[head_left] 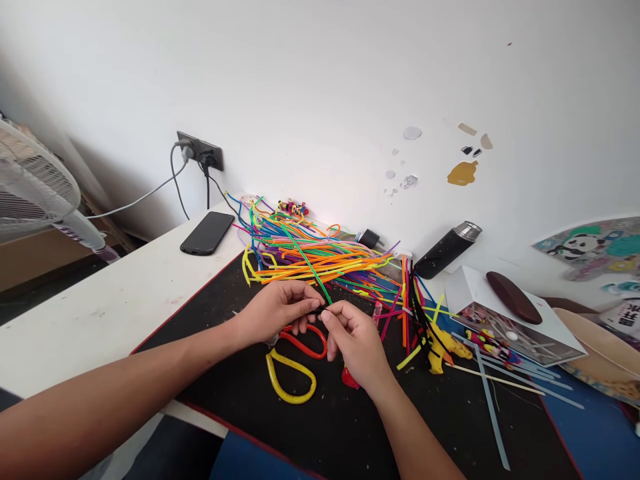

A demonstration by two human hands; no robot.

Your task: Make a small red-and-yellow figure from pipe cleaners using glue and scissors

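Observation:
Over the black mat, my left hand [283, 310] and my right hand [357, 340] meet with their fingertips pinched together. A long green pipe cleaner [306, 259] rises from between the fingertips and slants up to the left across the pile. A small black piece [318, 311] shows between the thumbs and fingers; its shape is mostly hidden. Below my hands lie scissors with one red and one yellow handle loop [291, 399], their blades largely covered by my left hand. A small red object [350, 379] sits partly behind my right wrist.
A pile of colourful pipe cleaners [320, 263] lies beyond my hands. Rightward are a black flask [447, 252], yellow glue gun [443, 347], white box [467, 290] and clear glue sticks [493, 413]. A phone [207, 233] lies left; a fan [35, 180] stands beside the table.

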